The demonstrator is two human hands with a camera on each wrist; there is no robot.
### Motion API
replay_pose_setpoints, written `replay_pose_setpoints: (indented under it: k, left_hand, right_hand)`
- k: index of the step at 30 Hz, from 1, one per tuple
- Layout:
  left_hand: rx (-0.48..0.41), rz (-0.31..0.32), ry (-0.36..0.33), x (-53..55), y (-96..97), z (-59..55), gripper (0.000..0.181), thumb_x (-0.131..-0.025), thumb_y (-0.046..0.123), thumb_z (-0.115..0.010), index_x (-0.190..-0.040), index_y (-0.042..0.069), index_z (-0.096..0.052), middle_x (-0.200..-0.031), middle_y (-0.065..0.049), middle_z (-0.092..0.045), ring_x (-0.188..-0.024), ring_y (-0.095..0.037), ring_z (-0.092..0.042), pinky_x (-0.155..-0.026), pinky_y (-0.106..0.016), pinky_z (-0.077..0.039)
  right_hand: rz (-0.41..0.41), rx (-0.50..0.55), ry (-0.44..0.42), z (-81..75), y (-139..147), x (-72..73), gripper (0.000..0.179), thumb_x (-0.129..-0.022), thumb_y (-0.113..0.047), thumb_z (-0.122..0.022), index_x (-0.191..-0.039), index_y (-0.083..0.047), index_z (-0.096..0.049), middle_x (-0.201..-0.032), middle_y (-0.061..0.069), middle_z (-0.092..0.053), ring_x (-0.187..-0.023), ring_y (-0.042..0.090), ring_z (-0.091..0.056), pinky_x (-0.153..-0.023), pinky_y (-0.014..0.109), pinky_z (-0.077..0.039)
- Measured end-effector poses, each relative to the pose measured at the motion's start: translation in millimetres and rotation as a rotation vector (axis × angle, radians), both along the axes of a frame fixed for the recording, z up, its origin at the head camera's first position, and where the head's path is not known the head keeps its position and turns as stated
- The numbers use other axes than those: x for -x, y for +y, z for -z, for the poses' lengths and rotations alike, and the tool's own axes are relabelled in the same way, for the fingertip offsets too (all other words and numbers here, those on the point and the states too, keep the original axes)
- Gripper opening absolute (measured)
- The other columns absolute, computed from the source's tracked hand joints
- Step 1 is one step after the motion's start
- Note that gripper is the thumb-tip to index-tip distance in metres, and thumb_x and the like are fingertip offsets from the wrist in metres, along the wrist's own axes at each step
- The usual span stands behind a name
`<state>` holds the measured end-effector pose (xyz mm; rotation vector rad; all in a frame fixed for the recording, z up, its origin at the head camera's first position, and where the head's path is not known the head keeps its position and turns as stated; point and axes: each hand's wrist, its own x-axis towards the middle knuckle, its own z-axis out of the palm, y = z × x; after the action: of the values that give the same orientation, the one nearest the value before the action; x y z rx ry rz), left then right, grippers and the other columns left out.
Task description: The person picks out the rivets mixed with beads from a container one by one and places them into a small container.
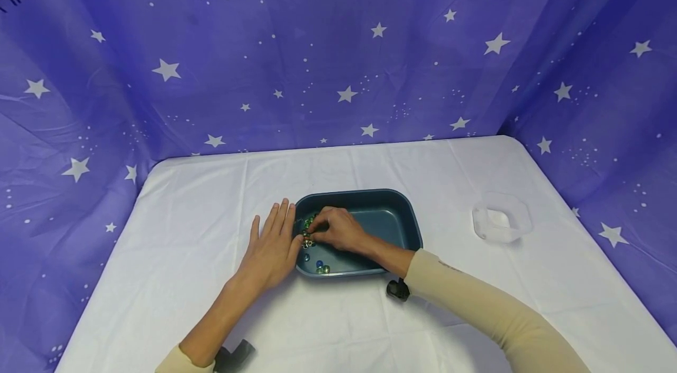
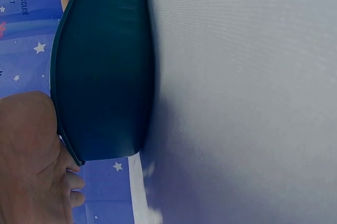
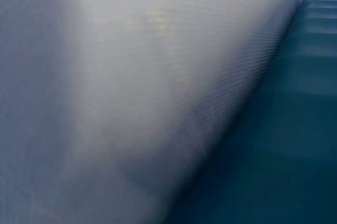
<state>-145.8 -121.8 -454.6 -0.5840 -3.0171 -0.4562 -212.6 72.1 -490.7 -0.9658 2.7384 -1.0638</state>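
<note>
A dark teal rectangular tub sits on the table, with glass marbles in green, blue and amber gathered at its left end. My left hand lies along the left rim, fingers straight and thumb reaching over the edge. From the right, my right hand reaches down into the tub, its fingers bent and the thumb and fingertips right at the marbles; I cannot tell whether it pinches one. In the left wrist view, the palm is against the tub's rim. The right wrist view holds only the tub's outer wall and cloth.
A clear plastic container stands to the right on the white-covered table. Purple star-printed curtains hang behind and at both sides. A dark wrist camera on my right arm hangs by the tub's near edge.
</note>
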Motion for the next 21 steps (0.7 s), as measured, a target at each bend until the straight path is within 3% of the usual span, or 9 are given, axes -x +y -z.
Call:
replay_pose_setpoints:
  k: [10, 21]
  left_hand:
    - [0.001, -0.003, 0.015, -0.9, -1.1, 0.4, 0.064, -0.105, 0.029, -0.047, -0.156, -0.004, -0.025, -0.162, -0.021, -0.021, -0.149, -0.036, -0.016, -0.114, -0.063, -0.008]
    - [-0.004, -0.008, 0.016, -0.7, -0.4, 0.1, 0.064, -0.105, 0.029, -0.049, -0.156, -0.003, -0.026, -0.162, -0.02, -0.02, -0.149, -0.037, -0.016, -0.113, -0.064, -0.009]
  right_hand:
    - [0.044, 0.113, -0.11, -3.5, 0, 2.3, 0.006, -0.086, -0.007, -0.077, -0.091, -0.009, -0.076, -0.079, -0.006, -0.071, -0.07, 0.002, -0.063, -0.065, 0.021, -0.052]
    - [0.087, 0.279, -0.174, -17.7, 5, 0.3, 0.008, -0.087, -0.003, -0.074, -0.096, -0.003, -0.075, -0.084, -0.001, -0.073, -0.075, 0.006, -0.067, -0.066, 0.023, -0.053]
